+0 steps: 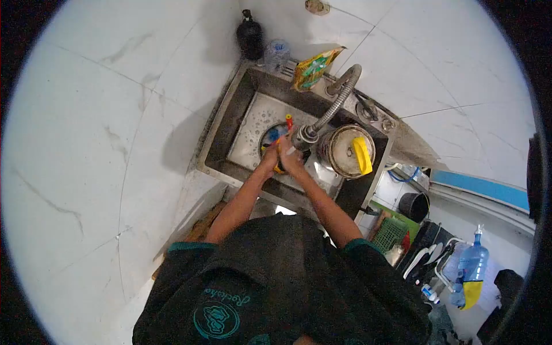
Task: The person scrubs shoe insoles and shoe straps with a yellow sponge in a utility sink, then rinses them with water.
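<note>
Both of my hands are together over the steel sink, close under the faucet head. My left hand has its fingers curled at the rim of a dark round container with something blue inside. Pressed beside it, my right hand is closed too, and what its fingers hold is hidden. A thin red piece with a yellow tip sticks up just beyond my fingers. Small yellow parts show around the hands, too blurred to name.
A lidded round bucket with a yellow piece on top fills the sink's right side. On the back ledge stand a black bottle, a clear plastic bottle and a yellow-green pouch. A green basket sits lower right.
</note>
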The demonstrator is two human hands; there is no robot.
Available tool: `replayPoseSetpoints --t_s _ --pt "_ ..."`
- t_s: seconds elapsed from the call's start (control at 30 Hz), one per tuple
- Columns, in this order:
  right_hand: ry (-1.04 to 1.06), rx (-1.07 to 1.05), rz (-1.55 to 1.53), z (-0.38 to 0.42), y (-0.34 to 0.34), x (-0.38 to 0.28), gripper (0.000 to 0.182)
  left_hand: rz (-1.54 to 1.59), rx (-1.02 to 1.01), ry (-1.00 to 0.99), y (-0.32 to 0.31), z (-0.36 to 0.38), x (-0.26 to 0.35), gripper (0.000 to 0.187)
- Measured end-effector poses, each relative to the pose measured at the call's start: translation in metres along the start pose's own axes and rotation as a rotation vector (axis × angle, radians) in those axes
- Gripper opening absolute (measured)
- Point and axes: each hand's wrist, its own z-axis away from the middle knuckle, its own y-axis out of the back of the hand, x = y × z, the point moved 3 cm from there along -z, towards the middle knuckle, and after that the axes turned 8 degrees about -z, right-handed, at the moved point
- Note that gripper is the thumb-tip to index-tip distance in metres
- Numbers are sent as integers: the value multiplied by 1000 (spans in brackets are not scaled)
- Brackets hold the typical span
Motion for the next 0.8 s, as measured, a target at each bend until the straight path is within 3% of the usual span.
replayPoseSetpoints --t_s 0.03,0.1,0.17,0.2,0.23,0.27,0.3,0.43,0.47,0.5,0.53,0.57,0.6,0.7,0.73,0.8 --pt "0 -7 9 -10 2 1 46 11 3 -51 -2 -7 9 47" --pt "28 -43 1 -20 11 -14 44 -252 48 18 -1 -12 19 45" --pt "77 -45 21 -15 16 -29 46 -107 116 20 -6 -6 13 43" --pt "106 -12 60 -10 15 -36 49 -116 65 -1 13 -37 -19 41" --pt "133 22 101 -5 15 -44 51 -313 53 -98 20 -37 -13 41" --pt "256 78 209 12 0 -47 55 -509 40 -203 24 -38 -3 41" --pt "375 134 316 20 -7 -53 60 -373 22 -164 24 -30 1 40" --pt "42 41 -146 -1 21 -53 69 -87 93 17 -10 7 27 39" --pt "101 69 -82 0 10 -41 66 -14 70 -65 -3 2 20 37" --pt "159 101 -17 0 -2 -27 64 -154 80 -89 4 -6 18 37" --pt "-8 194 -60 -1 -9 -15 60 -291 94 -104 12 -12 12 37" --pt "120 197 -71 -12 -2 3 53 -426 109 -109 18 -16 0 37" --pt "248 196 -81 -22 6 21 46 -393 193 -236 11 -23 -16 40" --pt "-251 89 -225 -28 22 16 43 -800 425 -281 0 -14 -4 42" --pt "-305 218 -352 -11 19 7 43 -804 389 -215 0 -13 6 43" --pt "-191 242 -486 -3 15 8 43 -833 422 -287 1 -12 11 43"
